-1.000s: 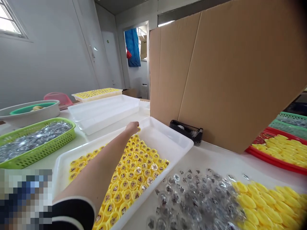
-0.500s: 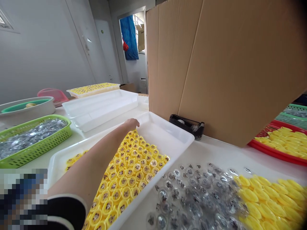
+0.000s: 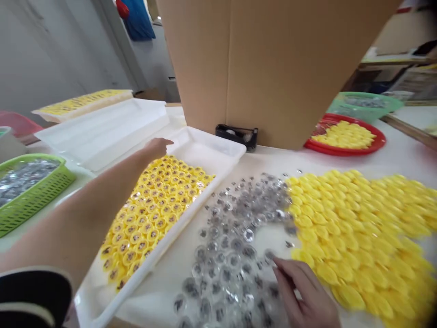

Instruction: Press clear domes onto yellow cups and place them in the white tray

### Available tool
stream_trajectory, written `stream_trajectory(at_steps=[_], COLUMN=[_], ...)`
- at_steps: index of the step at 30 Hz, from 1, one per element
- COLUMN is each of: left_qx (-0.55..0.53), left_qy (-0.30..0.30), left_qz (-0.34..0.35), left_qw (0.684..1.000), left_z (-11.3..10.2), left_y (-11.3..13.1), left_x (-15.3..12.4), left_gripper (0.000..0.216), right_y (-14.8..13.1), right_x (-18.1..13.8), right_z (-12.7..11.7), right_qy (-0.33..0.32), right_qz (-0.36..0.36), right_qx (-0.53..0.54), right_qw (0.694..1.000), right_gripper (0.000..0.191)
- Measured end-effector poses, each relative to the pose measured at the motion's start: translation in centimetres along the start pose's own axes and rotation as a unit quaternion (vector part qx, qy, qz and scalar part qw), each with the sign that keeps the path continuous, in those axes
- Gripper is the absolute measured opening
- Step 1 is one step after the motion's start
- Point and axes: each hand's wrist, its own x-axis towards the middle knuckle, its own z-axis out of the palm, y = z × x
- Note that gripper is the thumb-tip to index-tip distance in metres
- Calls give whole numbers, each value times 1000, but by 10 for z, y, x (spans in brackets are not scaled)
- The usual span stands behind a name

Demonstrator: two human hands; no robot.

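Observation:
My left hand (image 3: 157,148) reaches over the far end of a white plastic tray (image 3: 225,157), beside rows of round yellow caps with small printed pictures (image 3: 160,200). One fingertip points right; the other fingers are hidden behind the hand, so its grip is unclear. My right hand (image 3: 305,291) is low over the table, with thumb and forefinger close together in a pinch at the edge of the loose clear printed discs (image 3: 232,246). A clear disc (image 3: 269,255) is right at those fingertips; whether it is held does not show. Plain yellow discs (image 3: 344,228) spread right of this hand.
A tall cardboard sheet (image 3: 266,68) stands behind a black tape dispenser (image 3: 237,136). A red tray (image 3: 378,141) of yellow pieces and a green basket (image 3: 368,102) sit back right. Left are a lime basket (image 3: 37,209), a translucent tray (image 3: 105,132) and a filled tray (image 3: 85,107).
The view has turned right and down, bringing in more plain yellow discs. My right hand has come into view over the clear discs. My left hand remains at the tray's far end.

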Motion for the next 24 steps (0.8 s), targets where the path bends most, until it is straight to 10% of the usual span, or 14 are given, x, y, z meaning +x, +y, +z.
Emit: stream_trajectory(at_steps=[10,17,24], left_qx=[-122,-206,-156], left_qy=[138,69,-73], left_qz=[321,455,490], left_qw=[929,863,854], left_z=[-37,-8,26], left_y=[119,189,271], left_x=[-126,-204,-236], left_gripper=[35,28,31], right_y=[-25,-38,-37], right_x=[18,19,14], right_z=[29,32,34], right_qy=[-104,-161,-168], right_qz=[-51,-63,-28], right_qx=[-231,-244,-230], right_qw=[966,954,958], right_gripper=[36,5,13])
